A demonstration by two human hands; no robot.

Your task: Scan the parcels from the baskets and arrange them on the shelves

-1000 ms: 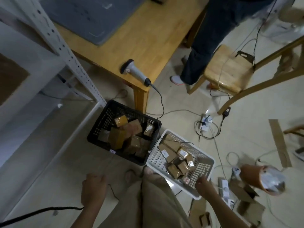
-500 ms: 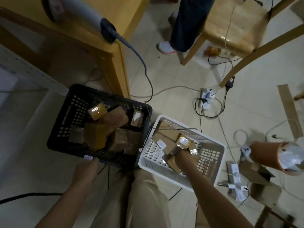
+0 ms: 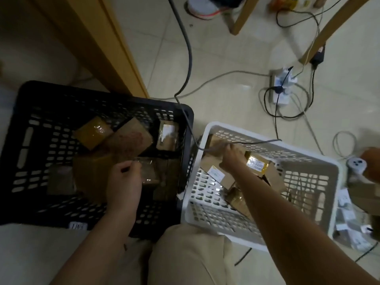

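Two baskets stand side by side on the floor below me. The black basket [image 3: 98,95] on the left holds several brown parcels, among them a yellow-taped one [image 3: 92,132]. My left hand [image 3: 123,179] is inside it, fingers curled on the edge of a tape-wrapped parcel [image 3: 152,171]. The white basket [image 3: 298,151] on the right holds several more parcels, one with a shiny yellow label [image 3: 257,164]. My right hand [image 3: 232,159] reaches into its far left corner and grips a brown parcel [image 3: 214,144] there.
The grey scanner cable [image 3: 188,58] hangs down and runs across both baskets' far rims. A wooden table leg [image 3: 109,48] stands just behind the black basket. A power strip [image 3: 281,87] with cables, chair legs [image 3: 242,15] and someone's shoe [image 3: 203,7] lie beyond.
I have bent closer to the baskets. My left hand moved from the black basket's near rim onto a parcel inside. My right hand shifted to the white basket's far left corner.
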